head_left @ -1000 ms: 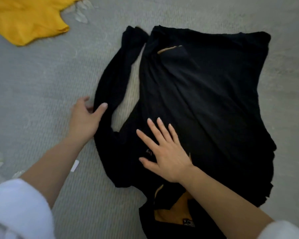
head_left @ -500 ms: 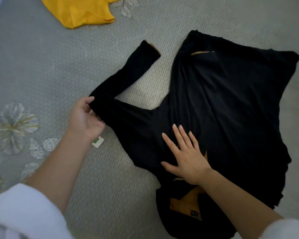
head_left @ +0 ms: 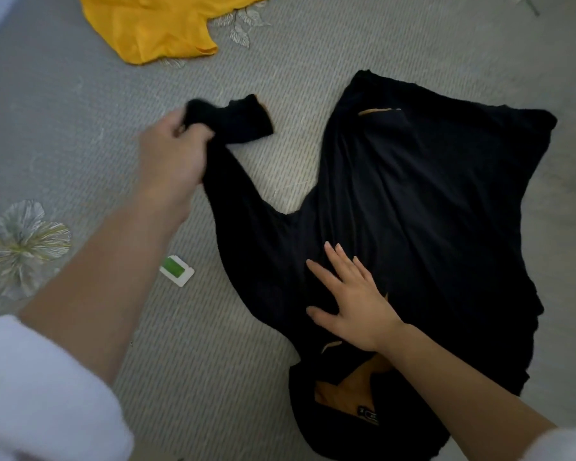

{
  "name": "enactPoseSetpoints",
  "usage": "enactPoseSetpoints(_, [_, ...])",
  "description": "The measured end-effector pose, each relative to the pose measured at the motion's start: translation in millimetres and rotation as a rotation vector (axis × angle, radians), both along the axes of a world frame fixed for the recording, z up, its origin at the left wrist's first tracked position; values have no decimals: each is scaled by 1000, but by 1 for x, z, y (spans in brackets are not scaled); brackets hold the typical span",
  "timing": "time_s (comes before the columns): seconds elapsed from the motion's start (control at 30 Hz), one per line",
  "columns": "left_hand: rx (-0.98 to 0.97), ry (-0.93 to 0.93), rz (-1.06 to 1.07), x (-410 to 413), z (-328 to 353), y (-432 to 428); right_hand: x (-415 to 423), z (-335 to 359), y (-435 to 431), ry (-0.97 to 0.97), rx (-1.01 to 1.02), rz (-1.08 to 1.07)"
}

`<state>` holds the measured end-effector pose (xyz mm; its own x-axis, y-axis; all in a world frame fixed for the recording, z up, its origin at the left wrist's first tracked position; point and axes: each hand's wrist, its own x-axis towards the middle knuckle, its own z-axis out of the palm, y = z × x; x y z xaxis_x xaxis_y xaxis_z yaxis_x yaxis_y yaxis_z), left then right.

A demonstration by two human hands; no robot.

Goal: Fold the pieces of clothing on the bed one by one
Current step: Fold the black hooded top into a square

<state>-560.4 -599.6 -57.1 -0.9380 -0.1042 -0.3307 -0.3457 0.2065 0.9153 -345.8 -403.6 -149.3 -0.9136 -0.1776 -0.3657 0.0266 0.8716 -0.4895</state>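
Lying near black top (head_left: 413,211): green tag (head_left: 177,271)

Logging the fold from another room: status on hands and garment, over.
Left hand grips the sleeve of the black long-sleeved top. Right hand flat on its body. Small green-and-white tag lies nearby, not touching.

Bare bed surface (head_left: 64,128) lies open leftward, between the yellow garment (head_left: 153,24) at the far edge and the black garment (head_left: 413,227); a small green tag (head_left: 177,271) lies within it.
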Motion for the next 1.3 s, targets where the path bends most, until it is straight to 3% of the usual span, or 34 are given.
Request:
enactPoseSetpoints(0.1, [-311,423,-399,30,0,53,0,9,13,203,-234,-462])
enactPoseSetpoints(0.13, [-352,446,-617,46,-4,67,0,10,20,252,-273,-661])
enactPoseSetpoints(0.2, [-427,308,-1026,79,-20,83,-3,13,36,261,-378,-1037])
enactPoseSetpoints(0.27, [-578,191,-1174,107,-43,76,-5,16,53,225,-415,-1230])
enactPoseSetpoints(0.37, [-813,270,-947,134,-66,46,-13,18,68,179,-393,-1220])
enactPoseSetpoints(0.47, [-904,231,-723,143,-80,20,-35,20,67,173,-344,-1070])
enactPoseSetpoints(0.63, [-758,158,-698,136,-85,6,-98,22,51,290,-173,-828])
enactPoseSetpoints(0.73, [-660,171,-752,135,-84,8,-134,17,50,176,30,-719])
enactPoseSetpoints(0.83, [-659,225,-802,138,-84,4,-165,29,53,174,-74,-807])
enactPoseSetpoints(0.97, [-637,192,-872,144,-86,-5,-181,66,77,538,-426,-1111])
enactPoseSetpoints(1.03, [-657,230,-921,148,-88,-8,-164,72,96,595,-549,-1345])
enactPoseSetpoints(1.17, [-693,262,-1002,154,-85,-9,-103,40,115,84,-774,-1697])
enactPoseSetpoints(1.23, [-700,281,-1035,156,-86,-11,-86,29,119,-115,-793,-1670])
enactPoseSetpoints(1.3, [-713,252,-1066,154,-89,-13,-86,24,125,-134,-796,-1603])
